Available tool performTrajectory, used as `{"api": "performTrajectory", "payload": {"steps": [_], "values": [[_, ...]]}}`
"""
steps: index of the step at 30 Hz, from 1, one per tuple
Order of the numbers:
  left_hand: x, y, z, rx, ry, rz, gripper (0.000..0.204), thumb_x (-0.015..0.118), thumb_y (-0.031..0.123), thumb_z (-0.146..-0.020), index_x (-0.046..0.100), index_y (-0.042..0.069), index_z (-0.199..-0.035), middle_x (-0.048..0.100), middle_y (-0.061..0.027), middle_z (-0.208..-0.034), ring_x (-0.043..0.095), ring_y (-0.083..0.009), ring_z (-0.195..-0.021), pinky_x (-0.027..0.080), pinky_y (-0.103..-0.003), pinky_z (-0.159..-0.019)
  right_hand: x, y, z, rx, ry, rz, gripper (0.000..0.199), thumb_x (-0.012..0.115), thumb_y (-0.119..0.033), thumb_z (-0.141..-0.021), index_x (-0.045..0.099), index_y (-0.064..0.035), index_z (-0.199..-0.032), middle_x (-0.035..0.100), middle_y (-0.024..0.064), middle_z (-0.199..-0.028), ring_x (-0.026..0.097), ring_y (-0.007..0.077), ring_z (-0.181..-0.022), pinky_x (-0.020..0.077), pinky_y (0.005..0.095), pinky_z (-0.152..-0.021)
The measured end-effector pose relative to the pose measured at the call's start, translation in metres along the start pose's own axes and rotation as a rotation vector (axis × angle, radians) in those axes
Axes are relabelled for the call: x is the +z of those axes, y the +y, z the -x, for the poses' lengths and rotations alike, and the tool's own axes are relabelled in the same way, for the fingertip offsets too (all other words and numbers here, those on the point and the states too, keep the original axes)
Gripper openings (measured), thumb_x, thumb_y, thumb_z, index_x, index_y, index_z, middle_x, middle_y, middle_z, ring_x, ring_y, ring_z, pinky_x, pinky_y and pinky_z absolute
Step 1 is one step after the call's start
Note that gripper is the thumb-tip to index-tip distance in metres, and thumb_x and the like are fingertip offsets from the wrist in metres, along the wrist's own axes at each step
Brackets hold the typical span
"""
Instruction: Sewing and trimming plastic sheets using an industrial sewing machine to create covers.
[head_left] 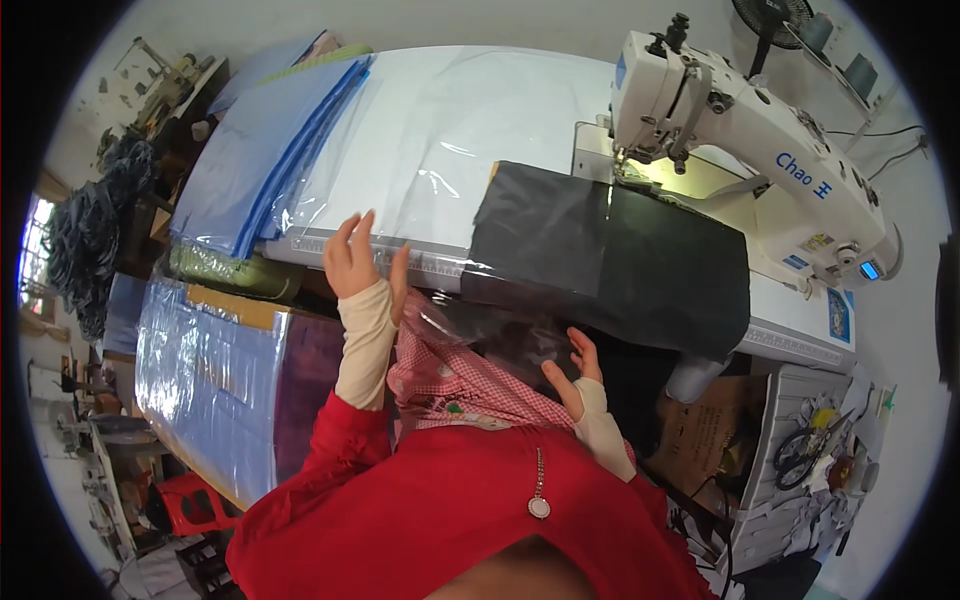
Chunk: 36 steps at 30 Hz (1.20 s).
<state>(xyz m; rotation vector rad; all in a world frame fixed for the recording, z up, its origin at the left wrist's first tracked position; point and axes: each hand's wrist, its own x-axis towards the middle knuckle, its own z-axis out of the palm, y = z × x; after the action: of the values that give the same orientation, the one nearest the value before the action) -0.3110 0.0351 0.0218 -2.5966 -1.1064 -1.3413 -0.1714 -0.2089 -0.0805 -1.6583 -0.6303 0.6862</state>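
Matt black cloth (610, 260), glossy plastic film (440, 130)

A pale floor (900, 330) (daylit) surrounds the worktable (800, 340); red stool (185, 500) lower left.

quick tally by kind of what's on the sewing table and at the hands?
White sewing machine: 1
Black fabric piece under its needle: 1
Clear plastic sheet over the white tabletop: 1
Blue sheet stack: 1
Bare hands, left hand and right hand: 2
Total: 6
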Motion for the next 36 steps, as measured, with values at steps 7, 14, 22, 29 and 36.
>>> {"api": "performTrajectory", "payload": {"steps": [7, 14, 22, 29, 36], "values": [[0.001, -0.036, 0.049, -0.614, -0.264, 0.65, 0.018, 0.064, 0.016, -0.081, 0.058, -0.001, -0.085, 0.057, -0.0018, -0.069, 0.051, -0.0086, -0.064, 0.041, -0.021, -0.061, 0.024, 0.002, -0.032, 0.006, -0.173, -0.186, 0.014, 0.05, -0.012, -0.09, 0.055, -0.0012, -0.097, 0.064, 0.0061, -0.085, 0.059, 0.0124, -0.08, 0.0435, 0.0247, -0.078], [-0.021, -0.059, 0.032, -0.883, -0.305, 1.632, 0.017, 0.056, 0.019, -0.086, 0.056, 0.003, -0.081, 0.056, -0.0024, -0.065, 0.048, -0.0099, -0.059, 0.036, -0.021, -0.057, -0.022, -0.113, -0.028, -0.103, -0.19, -0.332, 0.016, 0.046, -0.01, -0.09, 0.057, 0.0001, -0.084, 0.054, 0.0017, -0.058, 0.049, 0.006, -0.054, 0.0387, 0.0192, -0.058], [-0.037, -0.061, 0.072, -0.926, -0.645, 0.648, 0.032, 0.054, 0.03, -0.087, 0.055, 0.005, -0.067, 0.045, 0.004, -0.051, 0.037, -0.0055, -0.046, 0.027, -0.021, -0.044, -0.027, -0.11, -0.007, -0.049, -0.332, 0.018, 0.014, 0.049, -0.009, -0.089, 0.06, -0.0012, -0.083, 0.055, 0.0011, -0.061, 0.05, 0.0064, -0.057, 0.0401, 0.0201, -0.057], [-0.022, -0.025, 0.071, -0.652, -0.286, 0.391, 0.03, 0.066, 0.025, -0.079, 0.055, 0.0, -0.091, 0.057, -0.0077, -0.071, 0.053, -0.0117, -0.062, 0.043, -0.027, -0.057, -0.011, -0.107, -0.01, -0.03, -0.245, -0.192, 0.018, 0.043, -0.011, -0.092, 0.053, -0.002, -0.079, 0.059, 0.0057, -0.075, 0.053, 0.0098, -0.072, 0.0395, 0.0223, -0.073], [-0.014, -0.03, 0.049, -0.56, -0.341, 0.476, 0.025, 0.049, 0.02, -0.09, 0.061, -0.001, -0.089, 0.06, -0.0066, -0.066, 0.054, -0.0122, -0.06, 0.043, -0.025, -0.056, -0.022, -0.107, 0.008, -0.327, -0.128, -0.054, 0.009, 0.048, -0.006, -0.089, 0.052, 0.0013, -0.085, 0.058, 0.0058, -0.068, 0.054, 0.0081, -0.058, 0.0455, 0.0207, -0.056]]}}
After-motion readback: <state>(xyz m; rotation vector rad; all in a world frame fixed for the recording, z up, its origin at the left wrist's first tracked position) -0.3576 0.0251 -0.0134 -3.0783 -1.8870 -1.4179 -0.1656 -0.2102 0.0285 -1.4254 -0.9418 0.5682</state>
